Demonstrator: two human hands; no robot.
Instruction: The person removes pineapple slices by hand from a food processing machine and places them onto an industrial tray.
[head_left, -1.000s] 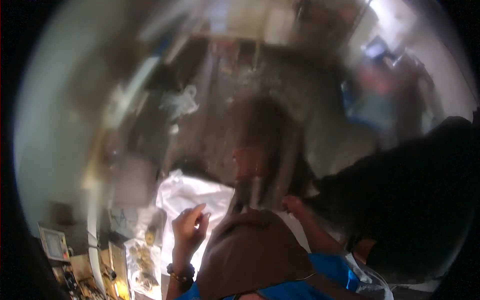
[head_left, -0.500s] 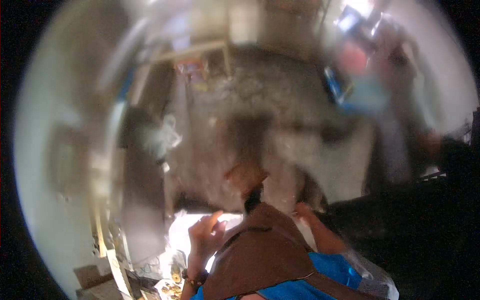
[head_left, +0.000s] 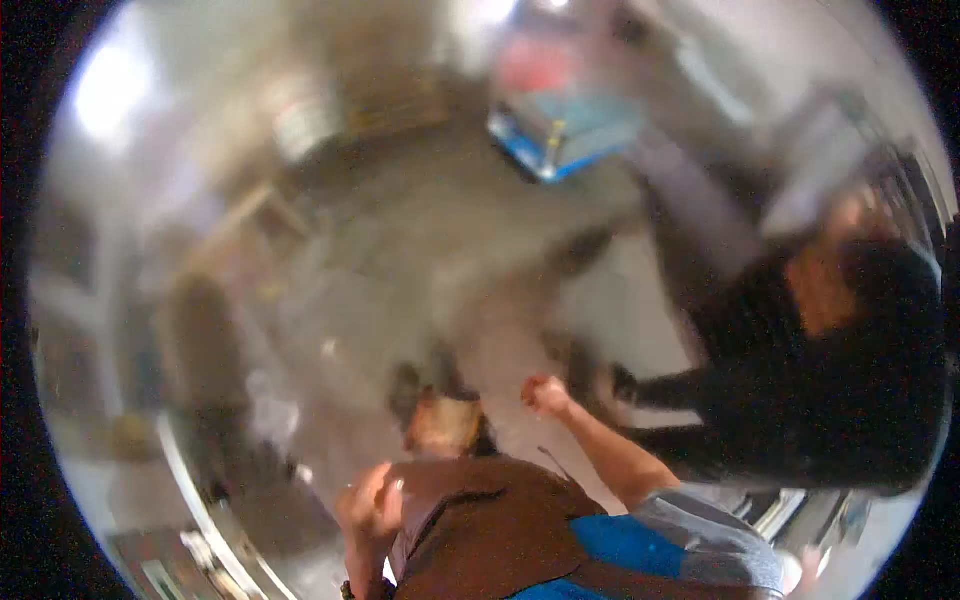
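Note:
My left hand [head_left: 372, 505] is raised at the left edge of the brown apron [head_left: 490, 525], its fingers loosely bent and apart with nothing seen in them. A dark band circles that wrist. My right hand [head_left: 543, 393] is held out ahead of the apron over the floor, fingers curled in, and I see nothing in it. Both hands are smeared by motion. Just past the apron's front edge, between the hands, is a blurred brown and tan block-like thing [head_left: 445, 425].
A person in dark clothing [head_left: 800, 360] is close on the right. Further ahead, a blue-edged stand or crate [head_left: 560, 150] carries something red [head_left: 540, 65]. Grey floor [head_left: 400, 270] spreads ahead. A wooden frame [head_left: 255, 215] and blurred items line the left.
The view has swung to the right, so the person in dark clothing and the blue-edged thing sit further left. The bright table by my left hand has gone. My right hand now shows more fully.

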